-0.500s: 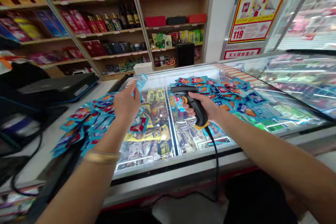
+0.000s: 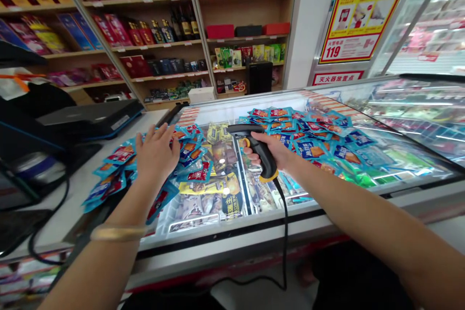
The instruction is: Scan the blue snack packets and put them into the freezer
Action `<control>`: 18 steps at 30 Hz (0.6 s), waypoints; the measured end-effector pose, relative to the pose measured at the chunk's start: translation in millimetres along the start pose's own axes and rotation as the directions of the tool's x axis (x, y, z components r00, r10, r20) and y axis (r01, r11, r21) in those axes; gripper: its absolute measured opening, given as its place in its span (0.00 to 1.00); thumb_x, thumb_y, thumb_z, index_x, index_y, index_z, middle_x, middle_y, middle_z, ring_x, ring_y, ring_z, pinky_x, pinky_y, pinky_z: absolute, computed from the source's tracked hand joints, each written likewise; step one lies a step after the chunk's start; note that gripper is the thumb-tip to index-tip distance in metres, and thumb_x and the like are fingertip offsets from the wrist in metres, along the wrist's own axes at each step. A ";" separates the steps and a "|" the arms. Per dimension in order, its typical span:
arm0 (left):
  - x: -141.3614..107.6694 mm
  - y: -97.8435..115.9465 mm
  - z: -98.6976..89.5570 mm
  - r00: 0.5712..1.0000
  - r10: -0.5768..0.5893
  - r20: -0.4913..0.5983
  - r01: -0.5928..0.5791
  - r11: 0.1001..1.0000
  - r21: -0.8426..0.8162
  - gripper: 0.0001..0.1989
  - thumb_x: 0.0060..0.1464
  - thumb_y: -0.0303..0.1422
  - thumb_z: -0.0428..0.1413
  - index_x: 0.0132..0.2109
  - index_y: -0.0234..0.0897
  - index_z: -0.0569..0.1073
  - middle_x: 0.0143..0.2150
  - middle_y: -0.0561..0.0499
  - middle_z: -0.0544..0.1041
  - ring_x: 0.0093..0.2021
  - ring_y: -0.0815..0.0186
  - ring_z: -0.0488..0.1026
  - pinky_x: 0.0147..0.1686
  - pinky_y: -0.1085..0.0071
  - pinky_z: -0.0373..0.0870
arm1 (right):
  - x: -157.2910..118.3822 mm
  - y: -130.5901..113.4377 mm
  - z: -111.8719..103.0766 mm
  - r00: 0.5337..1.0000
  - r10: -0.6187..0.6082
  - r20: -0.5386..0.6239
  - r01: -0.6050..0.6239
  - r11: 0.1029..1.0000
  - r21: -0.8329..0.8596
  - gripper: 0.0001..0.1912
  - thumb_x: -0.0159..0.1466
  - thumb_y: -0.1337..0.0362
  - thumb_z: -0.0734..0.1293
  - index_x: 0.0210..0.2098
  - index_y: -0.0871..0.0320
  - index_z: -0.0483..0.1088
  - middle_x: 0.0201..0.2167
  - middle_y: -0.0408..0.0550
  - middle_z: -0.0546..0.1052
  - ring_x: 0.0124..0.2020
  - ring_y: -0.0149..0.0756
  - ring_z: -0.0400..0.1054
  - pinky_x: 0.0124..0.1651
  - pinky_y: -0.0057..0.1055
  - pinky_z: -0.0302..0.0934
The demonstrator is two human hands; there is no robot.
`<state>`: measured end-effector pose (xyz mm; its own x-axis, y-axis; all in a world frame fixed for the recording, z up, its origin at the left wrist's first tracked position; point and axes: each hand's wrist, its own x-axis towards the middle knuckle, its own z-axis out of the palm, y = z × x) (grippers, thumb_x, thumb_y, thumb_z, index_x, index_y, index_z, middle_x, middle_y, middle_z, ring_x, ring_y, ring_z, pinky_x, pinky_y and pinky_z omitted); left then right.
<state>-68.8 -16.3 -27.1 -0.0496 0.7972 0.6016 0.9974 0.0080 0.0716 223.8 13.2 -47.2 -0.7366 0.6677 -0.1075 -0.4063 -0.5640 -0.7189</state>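
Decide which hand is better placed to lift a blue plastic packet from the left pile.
Probably the left hand, open over that pile; the right hand grips a black and yellow pistol-shaped scanner.

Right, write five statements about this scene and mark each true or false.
1. The right hand grips a black-and-yellow plastic handheld scanner. True.
2. The scanner's cord is white. False: its thin cord is black.
3. The left hand is over a heap of shiny blue plastic packets. True.
4. The left hand is balled into a fist. False: its fingers are extended.
5. A gold-coloured bangle circles the left forearm. True.
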 end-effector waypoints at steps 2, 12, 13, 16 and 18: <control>2.8 16.1 1.0 0.998 0.039 -0.040 -0.041 0.998 -0.050 0.24 0.62 0.36 0.43 0.61 0.39 0.69 0.64 0.42 0.69 0.68 0.49 0.58 0.66 0.44 0.47 | -5.3 -7.4 -1.9 0.999 -0.033 -0.010 0.033 0.999 -0.002 0.10 0.67 0.58 0.60 0.36 0.60 0.65 0.22 0.43 0.67 0.18 0.26 0.58 0.19 0.21 0.57; 1.0 171.6 52.2 0.858 0.483 0.173 -0.386 0.830 -0.403 0.24 0.59 0.33 0.51 0.62 0.35 0.65 0.62 0.41 0.71 0.63 0.56 0.66 0.63 0.56 0.61 | -71.6 -62.6 -54.7 0.958 -0.224 -0.182 0.220 0.975 -0.039 0.10 0.67 0.59 0.60 0.35 0.59 0.65 0.22 0.44 0.67 0.17 0.27 0.57 0.17 0.22 0.57; 1.4 186.5 55.4 0.836 0.508 0.208 -0.395 0.820 -0.414 0.26 0.59 0.34 0.52 0.63 0.34 0.64 0.63 0.40 0.69 0.64 0.56 0.65 0.63 0.57 0.61 | -77.8 -64.4 -61.5 0.953 -0.232 -0.196 0.230 0.973 -0.034 0.10 0.67 0.59 0.60 0.35 0.59 0.65 0.22 0.44 0.67 0.18 0.27 0.57 0.17 0.22 0.57; 3.6 220.0 61.6 0.783 0.539 0.310 -0.403 0.819 -0.408 0.32 0.57 0.36 0.55 0.66 0.28 0.60 0.67 0.36 0.64 0.67 0.53 0.60 0.64 0.59 0.59 | -89.0 -65.1 -74.9 0.941 -0.246 -0.232 0.251 0.968 -0.011 0.09 0.66 0.59 0.61 0.35 0.59 0.65 0.22 0.43 0.67 0.18 0.26 0.56 0.17 0.21 0.56; 4.0 232.0 64.6 0.767 0.529 0.363 -0.392 0.835 -0.387 0.35 0.57 0.37 0.55 0.67 0.27 0.57 0.68 0.35 0.62 0.67 0.53 0.60 0.64 0.60 0.60 | -90.2 -63.7 -77.3 0.938 -0.248 -0.245 0.255 0.967 0.000 0.09 0.66 0.59 0.61 0.35 0.59 0.65 0.22 0.43 0.66 0.18 0.26 0.56 0.17 0.21 0.56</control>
<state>165.7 27.8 -59.5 0.5082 0.8351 0.2106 0.8317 -0.5394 0.1319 357.9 26.5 -44.8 -0.4578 0.8844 -0.0908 -0.5806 -0.3747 -0.7228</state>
